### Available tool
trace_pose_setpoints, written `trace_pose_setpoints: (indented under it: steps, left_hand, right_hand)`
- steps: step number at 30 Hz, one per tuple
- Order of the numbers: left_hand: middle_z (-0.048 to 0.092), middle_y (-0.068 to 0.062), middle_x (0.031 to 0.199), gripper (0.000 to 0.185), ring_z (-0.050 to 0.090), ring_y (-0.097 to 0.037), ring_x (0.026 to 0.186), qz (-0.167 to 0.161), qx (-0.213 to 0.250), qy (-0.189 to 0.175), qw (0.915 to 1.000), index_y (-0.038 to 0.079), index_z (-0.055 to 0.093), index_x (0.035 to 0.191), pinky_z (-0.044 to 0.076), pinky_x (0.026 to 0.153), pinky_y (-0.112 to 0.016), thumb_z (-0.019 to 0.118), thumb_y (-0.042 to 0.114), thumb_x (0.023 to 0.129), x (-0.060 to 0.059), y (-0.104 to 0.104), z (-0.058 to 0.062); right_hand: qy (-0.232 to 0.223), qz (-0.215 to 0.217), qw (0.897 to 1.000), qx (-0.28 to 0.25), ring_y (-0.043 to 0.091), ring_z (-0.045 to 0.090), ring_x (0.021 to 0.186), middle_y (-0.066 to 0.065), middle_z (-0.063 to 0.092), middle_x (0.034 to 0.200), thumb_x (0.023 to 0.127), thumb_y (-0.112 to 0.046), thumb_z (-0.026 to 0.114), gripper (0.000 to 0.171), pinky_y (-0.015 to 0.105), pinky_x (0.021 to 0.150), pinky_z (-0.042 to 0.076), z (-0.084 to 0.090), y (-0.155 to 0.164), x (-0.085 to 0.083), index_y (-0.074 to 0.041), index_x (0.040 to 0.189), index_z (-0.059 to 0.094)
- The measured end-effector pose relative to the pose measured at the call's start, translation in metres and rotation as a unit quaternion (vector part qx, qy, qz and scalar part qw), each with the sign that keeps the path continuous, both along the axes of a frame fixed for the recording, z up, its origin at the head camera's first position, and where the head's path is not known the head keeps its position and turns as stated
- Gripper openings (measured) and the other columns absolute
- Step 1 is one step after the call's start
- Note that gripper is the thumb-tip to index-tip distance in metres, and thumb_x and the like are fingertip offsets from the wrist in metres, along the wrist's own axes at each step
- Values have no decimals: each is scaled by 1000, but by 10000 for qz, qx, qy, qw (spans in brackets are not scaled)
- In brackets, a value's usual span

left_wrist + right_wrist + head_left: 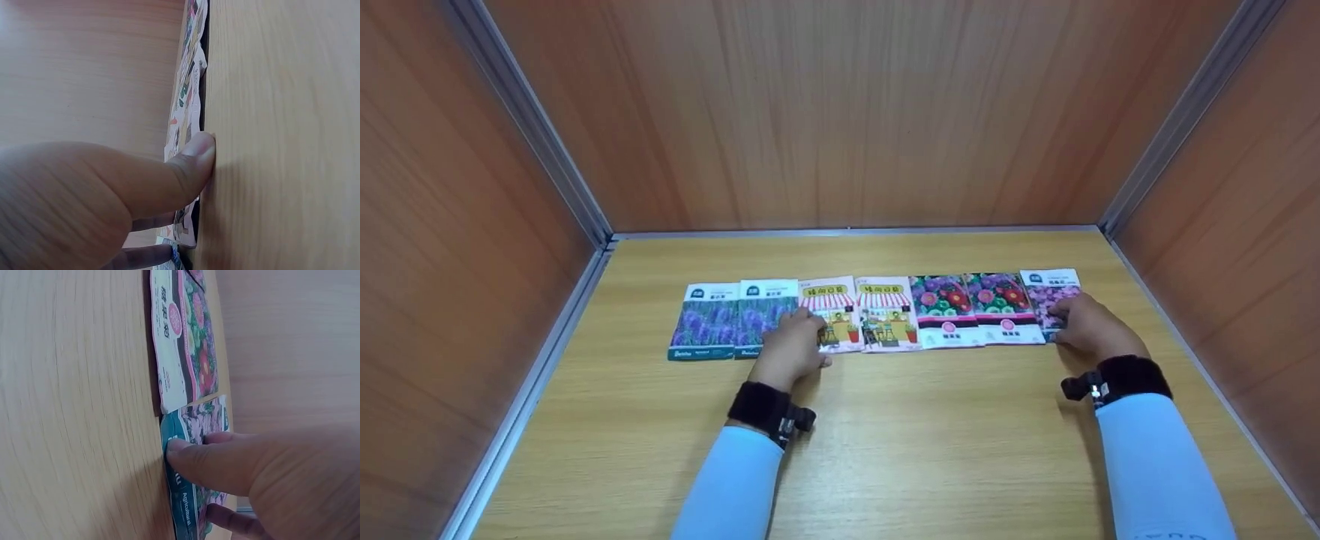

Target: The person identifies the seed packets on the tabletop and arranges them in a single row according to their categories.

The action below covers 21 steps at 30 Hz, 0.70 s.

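A row of seven seed packets lies across the wooden table (930, 420), edge to edge, inside a wood-panelled booth. The left hand (789, 346) rests on the row where the second lavender packet (766, 316) meets the first shop-front packet (831, 313); its fingers lie fairly flat over the two, and in the left wrist view the thumb (194, 160) presses against the near edge of the shop-front packet (nothing is gripped as far as the views show). The right hand (1086, 324) lies on the pink-flower packet (1051, 292) at the right end of the row, fingers spread over its lower half, and the right wrist view shows its thumb (191, 458) set on the packet's teal bottom band. Just left of it lie two red-flower packets (975, 307), touching each other. A second shop-front packet (886, 311) sits in the middle, and the first lavender packet (705, 322) ends the row on the left.
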<state>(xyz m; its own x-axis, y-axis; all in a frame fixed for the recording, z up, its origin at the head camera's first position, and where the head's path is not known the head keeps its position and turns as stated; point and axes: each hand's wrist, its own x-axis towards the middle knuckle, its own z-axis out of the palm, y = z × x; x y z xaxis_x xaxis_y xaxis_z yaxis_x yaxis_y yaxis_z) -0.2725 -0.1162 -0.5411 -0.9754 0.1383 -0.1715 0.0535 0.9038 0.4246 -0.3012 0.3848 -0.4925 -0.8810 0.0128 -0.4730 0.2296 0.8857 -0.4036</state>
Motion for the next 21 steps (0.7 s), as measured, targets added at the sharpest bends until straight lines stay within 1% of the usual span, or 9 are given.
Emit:
trace_pose_setpoints:
  steps: [3, 7, 9, 11, 14, 16, 17, 20, 21]
  left_hand:
    - [53, -15, 171, 68, 48, -44, 159, 30, 15, -10, 10000, 16, 70, 155, 38, 127, -83, 97, 27, 93, 0, 2, 0]
    - [56, -15, 168, 67, 51, -43, 156, 2, 23, 68, 10000, 16, 72, 153, 43, 126, -77, 98, 27, 92, -1, 4, 1]
    - [58, -15, 167, 67, 53, -43, 155, 19, 12, 120, 9999, 15, 73, 152, 46, 126, -74, 98, 27, 91, -1, 4, 1]
    - [61, -14, 162, 66, 56, -43, 152, 13, -44, 164, 9999, 15, 74, 150, 50, 123, -73, 99, 28, 90, 1, 3, 2]
    - [64, -14, 157, 64, 58, -42, 149, -25, -124, 210, 9997, 14, 75, 148, 52, 120, -73, 99, 29, 91, 2, 2, 2]
    - [65, -13, 156, 62, 59, -42, 148, -46, -189, 243, 9995, 14, 76, 147, 52, 120, -74, 99, 30, 91, 3, 1, 2]
    - [65, -13, 156, 61, 60, -42, 148, -38, -218, 257, 9994, 14, 76, 145, 51, 120, -75, 99, 31, 91, 2, 0, 2]
    - [63, -13, 162, 57, 59, -42, 150, 16, -353, 330, 9988, 14, 78, 140, 49, 123, -76, 100, 31, 89, 1, 0, 2]
    - [62, -14, 164, 56, 59, -42, 151, 21, -424, 375, 9984, 14, 79, 137, 49, 123, -76, 101, 31, 89, 1, -1, 2]
  right_hand:
    - [-17, -27, 10000, 83, 55, 41, 141, 41, 35, 173, 111, -2, 68, 68, 79, 133, 32, 0, 1, 2, 4, 172, 40]
    - [75, -19, 9998, 177, 57, 39, 141, 41, 35, 172, 110, -1, 68, 68, 80, 132, 32, 2, 7, 5, 1, 173, 41]
    - [196, 43, 9997, 161, 56, 41, 140, 40, 38, 171, 110, 0, 69, 66, 79, 132, 34, 1, 9, 6, 1, 171, 45]
    - [381, 206, 9990, 145, 55, 45, 140, 39, 43, 169, 109, 0, 70, 62, 78, 131, 37, -2, 10, 6, 2, 167, 51]
    - [620, 345, 9973, 175, 52, 48, 141, 38, 49, 166, 108, -1, 71, 55, 77, 130, 38, -7, 9, 6, 3, 162, 58]
    - [715, 355, 9966, 189, 51, 50, 139, 37, 51, 164, 109, -2, 71, 51, 77, 129, 40, -7, 8, 7, 5, 159, 61]
    - [692, 274, 9971, 135, 52, 49, 138, 38, 50, 164, 110, -3, 70, 51, 77, 129, 40, -5, 6, 7, 5, 159, 60]
    - [616, 142, 9980, 72, 51, 50, 135, 36, 48, 164, 115, -14, 67, 52, 75, 128, 43, 1, 1, 7, 3, 162, 55]
    - [595, 131, 9981, 40, 51, 51, 135, 36, 48, 164, 116, -18, 66, 52, 74, 127, 46, 3, -2, 6, 2, 163, 54]
